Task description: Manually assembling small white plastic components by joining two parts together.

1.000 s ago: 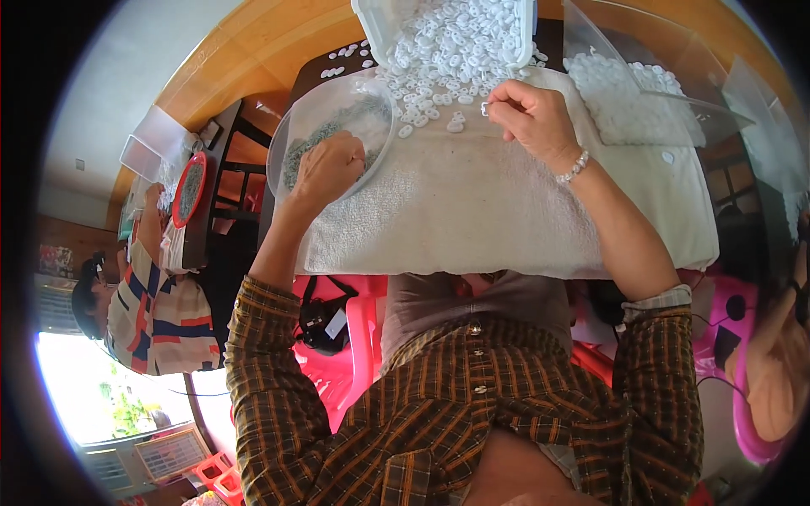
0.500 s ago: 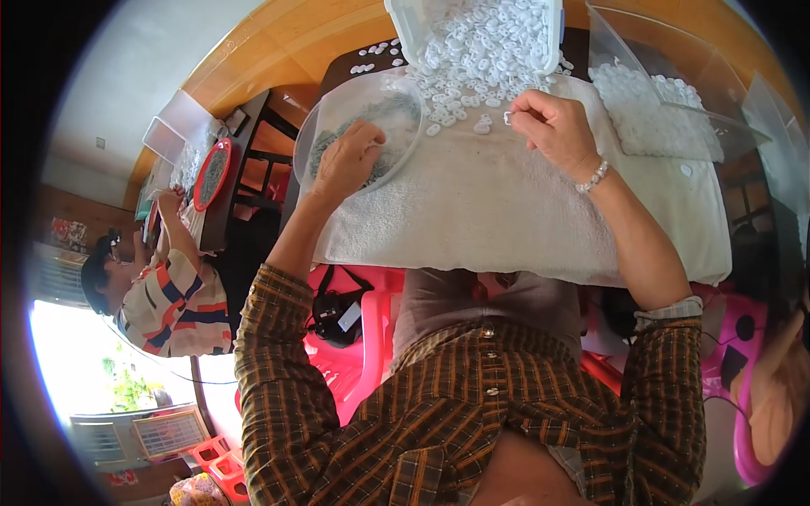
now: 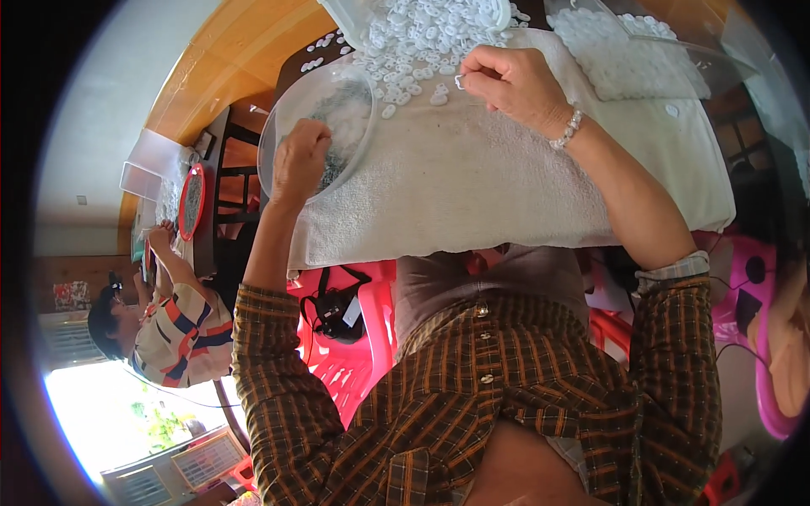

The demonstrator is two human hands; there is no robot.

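My left hand (image 3: 301,164) is over the near left side of a round clear plastic tub (image 3: 285,108). Its fingers are curled together, and whatever they hold is hidden. Small grey, metallic-looking pieces (image 3: 339,160) lie in the tub. Above the cloth, my right hand (image 3: 516,91) pinches a small white plastic piece (image 3: 460,82) between thumb and fingertips. A beaded bracelet circles that wrist. Just beyond, a heap of white oval plastic pieces (image 3: 430,38) spills from a tipped white bin (image 3: 344,18) onto the table.
A light towel (image 3: 472,185) covers the table. At the far right, a clear box (image 3: 700,59) stands by many whitish pieces (image 3: 620,63). To the left, another person (image 3: 181,325) works at a table with a red-rimmed tray (image 3: 193,202). A pink chair (image 3: 380,325) is beside my legs.
The view has shifted, so the table sits higher and further left. My left hand has drawn back toward the tub's near left rim, its fingers more closed. The right hand keeps its white piece.
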